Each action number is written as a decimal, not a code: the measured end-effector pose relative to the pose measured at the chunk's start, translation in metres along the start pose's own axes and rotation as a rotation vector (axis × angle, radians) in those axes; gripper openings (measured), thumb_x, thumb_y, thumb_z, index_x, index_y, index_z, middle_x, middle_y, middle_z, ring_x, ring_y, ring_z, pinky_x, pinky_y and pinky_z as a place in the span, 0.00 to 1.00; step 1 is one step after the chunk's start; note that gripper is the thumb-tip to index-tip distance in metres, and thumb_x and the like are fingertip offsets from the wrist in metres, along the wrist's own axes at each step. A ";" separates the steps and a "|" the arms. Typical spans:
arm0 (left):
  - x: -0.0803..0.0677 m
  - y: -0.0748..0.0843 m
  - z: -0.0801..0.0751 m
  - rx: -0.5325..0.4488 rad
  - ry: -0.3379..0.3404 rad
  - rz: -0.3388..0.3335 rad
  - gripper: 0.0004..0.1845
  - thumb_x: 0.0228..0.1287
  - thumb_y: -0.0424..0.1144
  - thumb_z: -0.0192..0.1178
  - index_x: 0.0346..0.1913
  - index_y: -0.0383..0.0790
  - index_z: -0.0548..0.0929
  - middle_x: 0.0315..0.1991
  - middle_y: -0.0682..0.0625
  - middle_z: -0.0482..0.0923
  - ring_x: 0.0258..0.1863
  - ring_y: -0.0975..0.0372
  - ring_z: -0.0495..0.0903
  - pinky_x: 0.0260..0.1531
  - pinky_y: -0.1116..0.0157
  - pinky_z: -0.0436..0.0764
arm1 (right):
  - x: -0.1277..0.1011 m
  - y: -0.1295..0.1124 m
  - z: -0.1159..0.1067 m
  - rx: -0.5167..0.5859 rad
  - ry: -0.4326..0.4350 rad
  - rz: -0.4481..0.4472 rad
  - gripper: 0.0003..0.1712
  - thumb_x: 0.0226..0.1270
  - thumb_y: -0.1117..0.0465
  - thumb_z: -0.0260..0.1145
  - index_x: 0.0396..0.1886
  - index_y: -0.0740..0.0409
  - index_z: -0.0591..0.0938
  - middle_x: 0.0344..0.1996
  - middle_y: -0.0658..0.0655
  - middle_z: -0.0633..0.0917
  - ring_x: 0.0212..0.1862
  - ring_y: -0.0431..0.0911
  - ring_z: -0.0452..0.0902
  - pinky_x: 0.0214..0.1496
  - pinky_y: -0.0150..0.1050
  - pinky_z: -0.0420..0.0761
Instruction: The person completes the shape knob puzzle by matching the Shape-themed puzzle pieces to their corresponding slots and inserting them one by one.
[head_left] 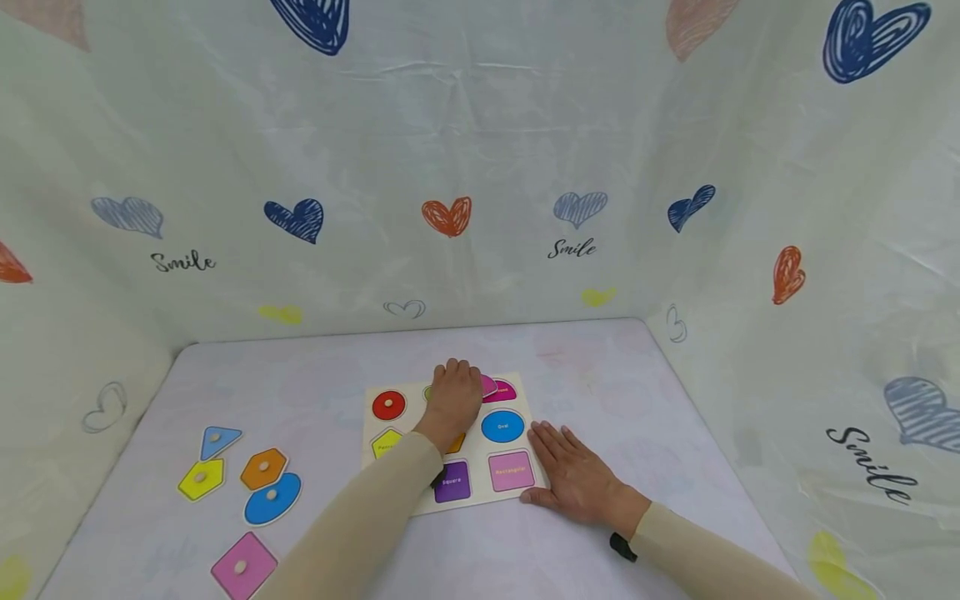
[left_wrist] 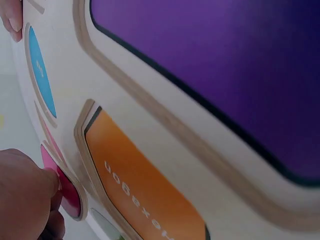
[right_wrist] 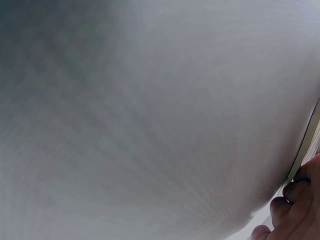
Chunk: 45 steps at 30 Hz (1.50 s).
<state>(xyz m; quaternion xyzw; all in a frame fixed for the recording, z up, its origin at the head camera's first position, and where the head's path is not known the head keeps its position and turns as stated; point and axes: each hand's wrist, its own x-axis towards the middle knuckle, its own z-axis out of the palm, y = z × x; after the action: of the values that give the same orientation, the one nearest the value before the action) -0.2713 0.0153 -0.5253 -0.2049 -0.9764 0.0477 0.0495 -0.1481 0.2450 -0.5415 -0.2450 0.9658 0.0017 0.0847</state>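
A pale shape-puzzle board (head_left: 480,492) lies on the table. Over its far right part, my left hand (head_left: 453,400) pinches a magenta puzzle piece (head_left: 489,384) with a curved edge. That piece partly overlaps a magenta printed recess (head_left: 506,392). In the left wrist view the thumb and fingers grip the magenta piece (left_wrist: 70,195), close beside the orange hexagon recess (left_wrist: 140,180). My right hand (head_left: 581,475) rests flat on the table, fingertips at the board's right edge. A red round piece with a knob (head_left: 388,405) sits in the board's far left corner.
Left of the board lie a blue triangle (head_left: 217,443), a yellow pentagon (head_left: 201,481), an orange hexagon (head_left: 262,469), a blue oval (head_left: 272,504) and a pink four-sided piece (head_left: 247,562), all knobbed. A heart-printed curtain (head_left: 480,150) surrounds the table's back and sides.
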 end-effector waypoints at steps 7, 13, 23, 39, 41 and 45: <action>0.006 0.005 0.005 -0.004 0.004 0.007 0.18 0.79 0.45 0.60 0.59 0.33 0.80 0.48 0.42 0.78 0.50 0.52 0.72 0.56 0.54 0.77 | 0.001 0.000 -0.001 -0.004 -0.003 0.002 0.61 0.70 0.20 0.50 0.85 0.60 0.56 0.84 0.57 0.59 0.85 0.54 0.52 0.85 0.55 0.54; 0.008 0.010 0.007 -0.006 0.015 0.025 0.17 0.78 0.43 0.61 0.57 0.33 0.81 0.46 0.42 0.78 0.49 0.52 0.72 0.54 0.54 0.77 | 0.001 0.001 0.000 -0.005 -0.005 -0.001 0.61 0.70 0.20 0.50 0.85 0.60 0.56 0.84 0.57 0.59 0.85 0.54 0.52 0.85 0.55 0.54; 0.010 0.018 0.003 -0.012 -0.021 0.009 0.19 0.78 0.45 0.61 0.61 0.35 0.80 0.51 0.43 0.79 0.54 0.52 0.73 0.58 0.55 0.77 | 0.001 0.002 0.002 -0.006 0.006 -0.008 0.61 0.71 0.19 0.48 0.85 0.60 0.56 0.84 0.57 0.59 0.85 0.54 0.52 0.85 0.55 0.54; 0.012 0.026 -0.001 -0.019 -0.021 0.045 0.18 0.80 0.45 0.59 0.62 0.38 0.79 0.52 0.45 0.80 0.53 0.54 0.73 0.57 0.56 0.77 | 0.000 0.001 0.000 0.011 0.003 -0.014 0.60 0.70 0.21 0.51 0.84 0.60 0.57 0.84 0.58 0.60 0.85 0.55 0.53 0.84 0.55 0.55; 0.012 0.027 -0.001 -0.013 -0.014 0.048 0.18 0.80 0.46 0.59 0.62 0.38 0.79 0.52 0.45 0.80 0.52 0.54 0.74 0.56 0.57 0.77 | -0.001 0.001 0.000 0.009 -0.001 -0.012 0.60 0.71 0.21 0.51 0.85 0.60 0.57 0.84 0.57 0.60 0.85 0.54 0.53 0.84 0.55 0.55; 0.013 0.027 0.001 -0.005 -0.015 0.052 0.18 0.80 0.46 0.58 0.62 0.38 0.79 0.52 0.45 0.80 0.52 0.54 0.74 0.55 0.57 0.78 | -0.001 0.002 -0.001 0.006 -0.003 -0.014 0.60 0.71 0.20 0.50 0.85 0.60 0.57 0.84 0.57 0.60 0.85 0.54 0.53 0.84 0.55 0.55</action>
<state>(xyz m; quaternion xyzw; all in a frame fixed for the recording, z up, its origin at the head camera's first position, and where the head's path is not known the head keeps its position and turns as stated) -0.2728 0.0453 -0.5284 -0.2300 -0.9712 0.0478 0.0404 -0.1485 0.2469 -0.5409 -0.2513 0.9640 -0.0016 0.0869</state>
